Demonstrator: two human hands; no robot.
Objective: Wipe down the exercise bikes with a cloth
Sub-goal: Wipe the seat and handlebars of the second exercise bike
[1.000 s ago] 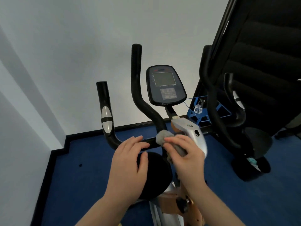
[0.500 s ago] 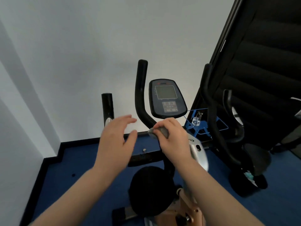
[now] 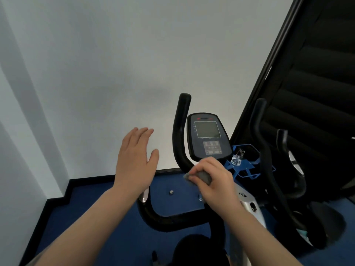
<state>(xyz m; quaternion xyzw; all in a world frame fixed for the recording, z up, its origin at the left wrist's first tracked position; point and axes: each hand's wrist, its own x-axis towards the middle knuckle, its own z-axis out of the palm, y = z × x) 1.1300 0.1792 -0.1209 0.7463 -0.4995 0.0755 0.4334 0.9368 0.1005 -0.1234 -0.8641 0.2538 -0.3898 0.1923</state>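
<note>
An exercise bike stands in front of me with black handlebars (image 3: 180, 131) and a dark console (image 3: 208, 137) with a grey screen. My right hand (image 3: 213, 181) grips a grey cloth (image 3: 201, 176) and presses it against the lower bend of the inner handlebar, just below the console. My left hand (image 3: 134, 162) hovers open, fingers together and thumb apart, in front of the outer left handlebar grip, hiding its top; only its silver sensor (image 3: 144, 195) and lower curve (image 3: 163, 219) show. The black saddle (image 3: 194, 248) is at the bottom.
A second black bike (image 3: 269, 169) stands close on the right, beside a large black padded machine (image 3: 317, 93). A blue wire rack (image 3: 247, 166) holding a clear spray bottle (image 3: 237, 158) sits behind the console. White walls meet in a corner to the left above blue carpet (image 3: 86, 208).
My head has tilted up, so the bike sits lower in view. My left hand lifted off the crossbar and rose open. My right hand moved the cloth up the inner handlebar toward the console.
</note>
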